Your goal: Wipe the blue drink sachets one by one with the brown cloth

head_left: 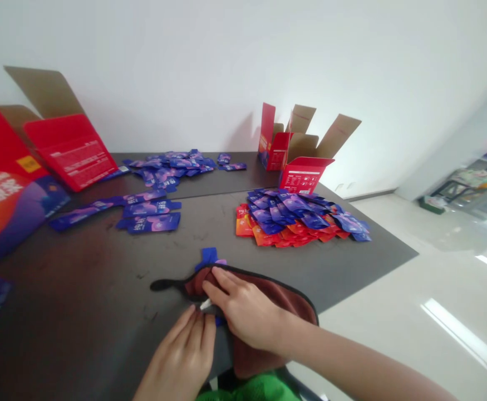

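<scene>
A brown cloth (297,301) with black edging and a black hanging loop lies bunched at the table's front edge and hangs partly over it. My right hand (245,312) is closed on its left part, fingers bent into the fabric. Beside it, my left hand (180,351) has its fingers together, the tips at the cloth's lower edge by a small white tag-like piece (205,304). What lies under those fingertips is hidden. A blue packet (208,255) sticks out from behind the cloth, mostly covered.
To the right is a pile of purple-blue packets (293,209) over orange-red packets (268,238). More blue packets (153,223) lie left and at the back (176,167). Open red cartons stand at left (72,150) and back right (305,174). The table (377,267) ends at right.
</scene>
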Demonstrator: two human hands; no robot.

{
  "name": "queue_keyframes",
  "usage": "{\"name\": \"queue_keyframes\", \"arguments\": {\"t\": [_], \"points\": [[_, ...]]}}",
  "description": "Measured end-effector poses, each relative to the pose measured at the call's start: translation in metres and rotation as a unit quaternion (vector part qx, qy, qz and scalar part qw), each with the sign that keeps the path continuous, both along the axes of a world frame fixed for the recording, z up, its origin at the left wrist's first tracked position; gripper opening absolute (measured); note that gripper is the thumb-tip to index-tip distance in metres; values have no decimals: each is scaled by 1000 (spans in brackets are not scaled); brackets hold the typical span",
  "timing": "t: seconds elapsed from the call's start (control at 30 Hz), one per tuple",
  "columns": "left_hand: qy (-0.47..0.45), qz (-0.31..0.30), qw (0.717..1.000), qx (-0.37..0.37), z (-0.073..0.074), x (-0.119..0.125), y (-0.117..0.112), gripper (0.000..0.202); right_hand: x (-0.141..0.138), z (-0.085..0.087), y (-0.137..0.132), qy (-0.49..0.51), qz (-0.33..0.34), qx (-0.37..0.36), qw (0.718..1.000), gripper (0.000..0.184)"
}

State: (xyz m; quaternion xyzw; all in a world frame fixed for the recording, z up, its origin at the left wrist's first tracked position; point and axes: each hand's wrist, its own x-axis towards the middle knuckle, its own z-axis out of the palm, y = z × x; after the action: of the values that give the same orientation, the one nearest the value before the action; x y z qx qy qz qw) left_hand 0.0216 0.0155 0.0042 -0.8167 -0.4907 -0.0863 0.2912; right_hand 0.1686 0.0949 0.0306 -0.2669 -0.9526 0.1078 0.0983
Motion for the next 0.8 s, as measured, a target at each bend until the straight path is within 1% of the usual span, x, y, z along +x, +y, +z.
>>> {"name": "queue_keyframes", "arguments": {"t": [0.1, 0.17, 0.23, 0.3, 0.37, 0.43, 0.47, 0.5, 0.57, 0.6, 0.63, 0.67, 0.73, 0.8], "points": [[2, -5, 1000, 1, -1, -3, -2, 43, -7, -2, 8, -8, 19, 14, 1000, 31], [-4, -8, 1000, 0, -2, -4, -2, 43, -15, -3, 18, -3, 16, 7, 1000, 23], [-44, -14, 999, 14, -5, -4, -2, 43, -27, -8, 33, 4, -7, -8, 1000, 17], [-101, -15, 994, 36, -7, -3, -1, 45, -40, -13, 53, 9, -40, -17, 999, 15], [-119, -13, 992, 25, -6, -1, 0, 45, -51, -14, 73, 16, -74, -17, 997, 17], [-101, -2, 995, -13, -1, 1, 1, 46, -54, -8, 84, 33, -107, -10, 994, 18], [-92, 3, 995, -26, 2, 1, 1, 46, -52, -1, 84, 44, -121, -6, 992, 20], [-84, 8, 996, -35, 5, 2, 1, 47, -48, 6, 80, 62, -129, 0, 990, 22], [-72, 16, 997, -31, 8, 3, 1, 47, -34, 20, 61, 112, -124, 7, 986, 25], [-62, 18, 998, -28, 9, 3, 1, 47, -26, 25, 48, 140, -108, 6, 984, 25], [-49, 16, 998, -28, 8, 3, 0, 47, -19, 27, 34, 147, -83, -2, 986, 24], [-36, 14, 999, -28, 7, 3, -1, 47, -13, 26, 22, 135, -58, -12, 989, 22], [-11, 12, 999, -34, 5, 2, -2, 47, -8, 18, 3, 85, -20, -27, 996, 18], [6, 12, 999, -33, 3, 1, -2, 46, -10, 6, -3, 43, -4, -23, 999, 15]]}}
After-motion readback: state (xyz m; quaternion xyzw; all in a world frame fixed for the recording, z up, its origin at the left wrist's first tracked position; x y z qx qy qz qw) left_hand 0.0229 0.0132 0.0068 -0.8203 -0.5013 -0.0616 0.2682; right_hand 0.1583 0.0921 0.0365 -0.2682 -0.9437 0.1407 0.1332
